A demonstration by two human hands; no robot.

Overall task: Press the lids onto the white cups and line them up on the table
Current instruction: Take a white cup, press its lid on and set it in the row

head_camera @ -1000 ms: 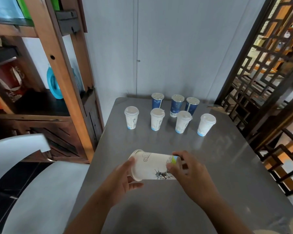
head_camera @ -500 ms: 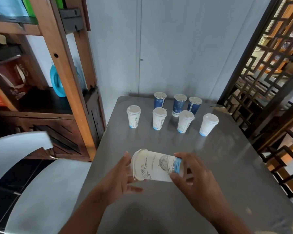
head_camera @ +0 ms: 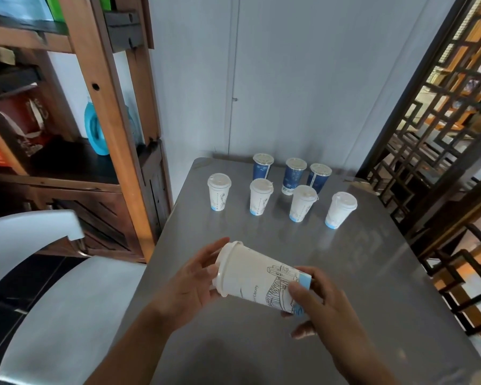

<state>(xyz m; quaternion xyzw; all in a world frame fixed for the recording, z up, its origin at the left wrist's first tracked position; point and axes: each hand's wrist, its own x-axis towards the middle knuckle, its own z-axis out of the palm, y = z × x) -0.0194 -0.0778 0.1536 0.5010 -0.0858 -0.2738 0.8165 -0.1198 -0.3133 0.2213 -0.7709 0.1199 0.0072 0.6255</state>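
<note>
A white cup (head_camera: pixel 257 276) with a line drawing and a blue base lies sideways in both my hands above the grey table (head_camera: pixel 372 287). Its white lid (head_camera: pixel 225 266) sits on the mouth, pointing left. My left hand (head_camera: pixel 190 284) cups the lid end, fingers spread against it. My right hand (head_camera: pixel 317 304) grips the blue base end. Several lidded white cups stand upright in a row farther back, from the leftmost cup (head_camera: pixel 218 191) to the rightmost cup (head_camera: pixel 340 209).
Three lidded blue cups (head_camera: pixel 293 176) stand behind the white row near the wall. A wooden shelf unit (head_camera: pixel 114 112) borders the table on the left, a dark lattice screen (head_camera: pixel 439 140) on the right. A white chair (head_camera: pixel 53 287) sits at the lower left.
The cup has rolled in my hands, showing a different part of the drawing, and its lid end has tipped upward. My left fingers have spread along the lid.
</note>
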